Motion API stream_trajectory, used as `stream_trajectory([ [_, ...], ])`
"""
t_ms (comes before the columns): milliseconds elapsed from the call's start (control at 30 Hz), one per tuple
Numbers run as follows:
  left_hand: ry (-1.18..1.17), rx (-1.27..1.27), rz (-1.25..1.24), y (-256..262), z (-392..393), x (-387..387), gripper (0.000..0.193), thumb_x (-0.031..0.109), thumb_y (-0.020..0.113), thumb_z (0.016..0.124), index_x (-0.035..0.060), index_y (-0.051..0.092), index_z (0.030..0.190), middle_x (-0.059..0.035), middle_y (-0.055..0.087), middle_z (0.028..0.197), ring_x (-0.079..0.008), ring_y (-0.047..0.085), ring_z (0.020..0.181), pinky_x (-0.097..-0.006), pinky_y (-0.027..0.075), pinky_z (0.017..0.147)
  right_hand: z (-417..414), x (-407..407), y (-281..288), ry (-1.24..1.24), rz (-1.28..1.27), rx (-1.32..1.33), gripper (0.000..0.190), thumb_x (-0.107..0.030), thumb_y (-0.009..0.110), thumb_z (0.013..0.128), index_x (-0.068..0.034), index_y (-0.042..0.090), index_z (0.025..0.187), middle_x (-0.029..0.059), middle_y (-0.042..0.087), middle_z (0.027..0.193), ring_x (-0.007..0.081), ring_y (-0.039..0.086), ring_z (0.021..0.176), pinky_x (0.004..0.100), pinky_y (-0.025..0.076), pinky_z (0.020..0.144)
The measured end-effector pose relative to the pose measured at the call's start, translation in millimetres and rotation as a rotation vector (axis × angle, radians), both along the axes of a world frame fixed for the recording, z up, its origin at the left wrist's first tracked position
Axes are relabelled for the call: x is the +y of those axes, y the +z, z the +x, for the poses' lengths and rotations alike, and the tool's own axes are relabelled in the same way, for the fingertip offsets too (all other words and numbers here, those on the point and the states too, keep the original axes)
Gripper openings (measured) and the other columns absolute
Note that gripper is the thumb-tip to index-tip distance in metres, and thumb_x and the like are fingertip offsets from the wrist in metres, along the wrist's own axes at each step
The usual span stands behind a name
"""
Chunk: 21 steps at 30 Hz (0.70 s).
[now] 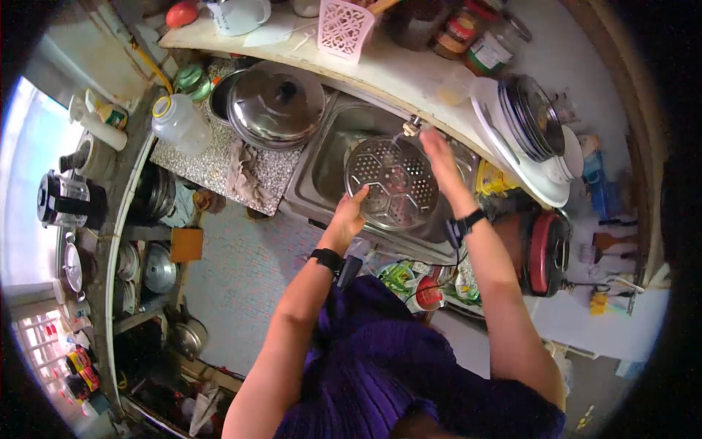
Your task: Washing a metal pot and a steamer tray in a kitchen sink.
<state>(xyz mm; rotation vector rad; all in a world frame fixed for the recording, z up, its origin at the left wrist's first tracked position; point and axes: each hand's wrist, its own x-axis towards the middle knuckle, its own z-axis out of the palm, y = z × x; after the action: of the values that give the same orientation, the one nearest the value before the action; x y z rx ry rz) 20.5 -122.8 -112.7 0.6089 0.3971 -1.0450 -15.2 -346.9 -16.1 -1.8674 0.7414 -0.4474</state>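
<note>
My left hand (350,215) holds a round, perforated metal steamer plate (392,184) by its near left rim, thumb on top. The plate is over the stainless steel sink (329,159), under the tap (412,126). A thin stream of water seems to fall from the tap onto its far part. Close to the right of the tap is my right hand (440,152), blurred, fingers stretched out and nothing visible in it. Whether it touches the tap or the plate's edge, I cannot tell.
Left of the sink, a lidded steel pot (276,104), a crumpled cloth (248,174) and a plastic jar (184,125) stand on the speckled counter (219,156). A shelf (400,77) overhangs the sink's back, holding stacked plates (529,118). A red-lidded cooker (540,252) stands at right.
</note>
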Motion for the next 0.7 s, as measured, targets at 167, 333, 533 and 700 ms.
stream_trajectory([
  [167,0.035,-0.02,-0.003,-3.0,-5.7,4.1,0.022,0.018,0.061,0.095,0.0073,0.058,0.114,-0.0061,0.065,0.107,-0.0236,0.064,0.097,-0.0421,0.053,0.084,7.7,-33.8,-70.6,0.212,-0.177,0.417,0.071,-0.045,0.07,0.085,0.004,0.05,0.132,0.0167,0.063,0.121,0.0235,0.059,0.111,0.0324,0.044,0.095],
  [333,0.01,-0.042,0.035,5.4,-9.7,7.4,0.022,0.017,0.062,0.094,0.0066,0.058,0.113,-0.0071,0.065,0.107,-0.0236,0.064,0.096,-0.0446,0.054,0.084,52.3,-43.2,-83.5,0.312,-0.013,0.306,0.052,-0.042,0.075,0.081,-0.001,0.066,0.111,0.0079,0.069,0.097,0.0155,0.063,0.085,0.0281,0.048,0.075],
  [533,0.05,0.004,0.065,7.8,-11.8,12.2,0.025,0.014,0.064,0.093,0.0055,0.057,0.116,-0.0086,0.065,0.109,-0.0247,0.063,0.098,-0.0468,0.053,0.085,62.1,-45.3,-90.8,0.259,0.142,0.457,0.032,-0.029,0.078,0.08,-0.004,0.071,0.098,0.0015,0.069,0.09,0.0115,0.062,0.081,0.0277,0.048,0.074],
  [700,0.048,0.016,0.018,7.2,-11.9,8.7,0.027,0.015,0.065,0.092,0.0052,0.057,0.117,-0.0075,0.065,0.109,-0.025,0.062,0.1,-0.0469,0.052,0.087,58.0,-59.6,-97.3,0.239,0.189,0.39,0.034,-0.033,0.079,0.077,-0.004,0.071,0.093,0.0001,0.067,0.085,0.0112,0.058,0.075,0.0285,0.046,0.07],
])
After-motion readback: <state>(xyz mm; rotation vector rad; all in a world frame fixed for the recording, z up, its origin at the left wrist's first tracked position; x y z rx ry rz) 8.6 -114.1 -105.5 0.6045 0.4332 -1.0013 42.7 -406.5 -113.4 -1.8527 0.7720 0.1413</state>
